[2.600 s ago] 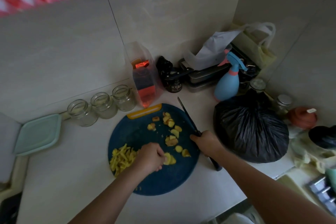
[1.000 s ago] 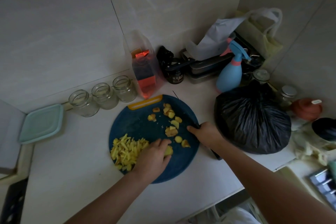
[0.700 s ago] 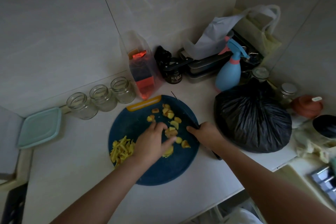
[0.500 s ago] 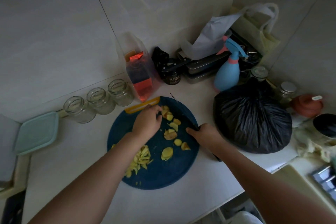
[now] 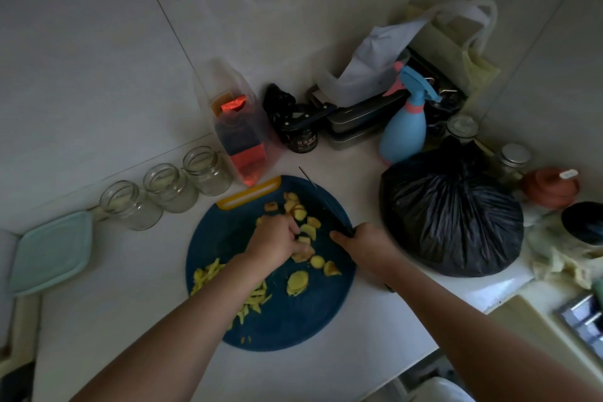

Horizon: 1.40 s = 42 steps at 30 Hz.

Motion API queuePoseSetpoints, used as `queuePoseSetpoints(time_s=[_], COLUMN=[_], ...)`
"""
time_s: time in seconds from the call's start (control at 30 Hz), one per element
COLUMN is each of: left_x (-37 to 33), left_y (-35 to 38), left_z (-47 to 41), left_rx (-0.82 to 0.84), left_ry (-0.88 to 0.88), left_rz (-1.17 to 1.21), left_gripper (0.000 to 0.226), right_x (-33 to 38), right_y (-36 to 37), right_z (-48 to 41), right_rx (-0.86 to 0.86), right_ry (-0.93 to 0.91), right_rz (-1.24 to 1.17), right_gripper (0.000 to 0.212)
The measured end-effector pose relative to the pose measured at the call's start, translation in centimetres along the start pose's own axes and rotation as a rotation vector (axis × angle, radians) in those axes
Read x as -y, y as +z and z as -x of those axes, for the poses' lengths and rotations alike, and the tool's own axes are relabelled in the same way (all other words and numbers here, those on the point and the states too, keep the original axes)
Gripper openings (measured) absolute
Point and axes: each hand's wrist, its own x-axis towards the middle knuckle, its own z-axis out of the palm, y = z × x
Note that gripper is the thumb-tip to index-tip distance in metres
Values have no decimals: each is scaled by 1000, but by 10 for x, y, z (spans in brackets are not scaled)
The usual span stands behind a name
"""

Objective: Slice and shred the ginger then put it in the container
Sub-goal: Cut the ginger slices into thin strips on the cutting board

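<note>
At a dim kitchen desk [image 5: 130, 320], a person's left hand [image 5: 277, 243] curls its fingers onto ginger slices [image 5: 308, 228] mid-board, apparently gathering them for shredding. The right hand [image 5: 365, 245] grips the knife [image 5: 326, 206], kept clear along the right edge of the blue cutting board [image 5: 293, 320], its long axis running diagonally away, tip toward the wall. Shreds [image 5: 208, 271] lie heaped near-left.

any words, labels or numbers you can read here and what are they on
Nothing here can be read.
Small dark jar: pale characters on its label, too blurred to read.
Red packet in the clear container: no legible print.
White tag on the brown pot: too small to tell.
</note>
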Motion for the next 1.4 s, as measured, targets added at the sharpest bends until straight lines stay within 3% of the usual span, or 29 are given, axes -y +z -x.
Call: queuePoseSetpoints(time_s=[0.17, 0.37, 0.57, 0.7, 0.83, 1.0, 1.17, 1.4], left_x=[5, 5, 8, 8, 2, 3, 7, 13], left_y=[2, 4, 7, 9, 10, 13, 21, 13], left_z=[5, 5, 5, 5, 12, 19, 22, 24], left_rx=[52, 31, 11, -11, -114, -131, -129, -146], left_ry=[54, 83, 58, 64, 91, 174, 166, 161], left_rz=[30, -5, 80, 53, 56, -40, -34, 35], left_gripper=[49, 28, 44, 38, 53, 21, 25, 14], right_x=[0, 3, 3, 2, 3, 3, 3, 3], right_y=[2, 0, 1, 1, 1, 1, 1, 3], right_z=[0, 1, 3, 4, 4, 6, 8, 7], right_rx=[-8, -7, -13, -18, -18, -21, -20, -24], right_ry=[12, -5, -12, -18, -25, -33, -36, -22], right_rz=[-1, 33, 37, 40, 33, 29, 13, 22], right_gripper=[52, 53, 52, 49, 50, 49, 46, 47])
